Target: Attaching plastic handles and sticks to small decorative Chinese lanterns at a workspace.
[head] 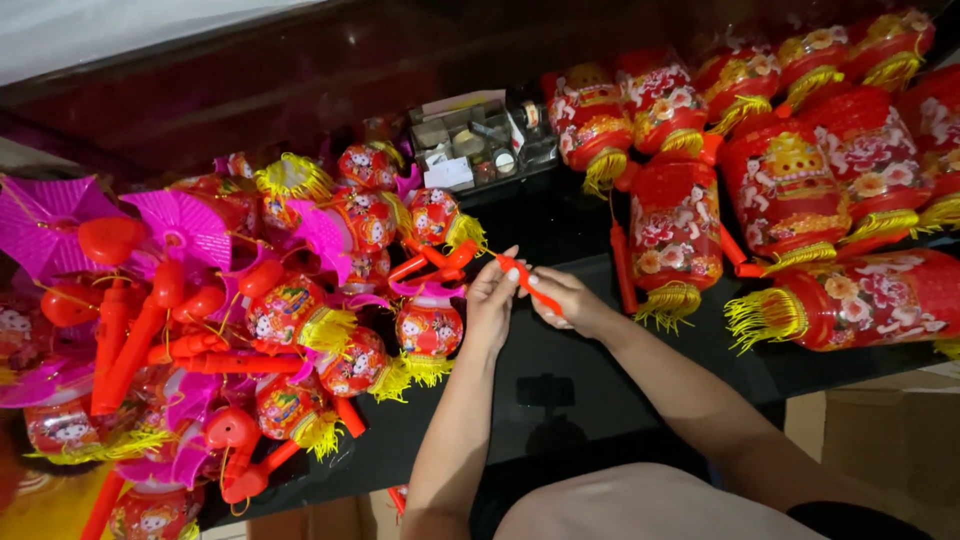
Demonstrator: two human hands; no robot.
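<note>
Both hands are up over the glossy black surface, meeting right at the middle. The right hand has its grip closed around a slim red plastic handle, thumb and fingers pinching it near its lower end, and the stick runs up and left across to the left hand. The left hand's grip is pinched on the upper end of that same handle, fingertips together, one pale nail catching the light. Just beside the left hand, touching the pile's edge, sits a small round red lantern with a cartoon figure and a yellow fringe under it. That's the near rim of a big heap of small lanterns, red handles and magenta fan-shaped pieces tangled together on the left. Off to the right, well apart from the hands, lie the larger red cylinder lanterns with flower prints and yellow tassels, laid on their sides in rows. Behind, between the two piles, stands a small open box of oddments; what's inside is too small to tell.
</note>
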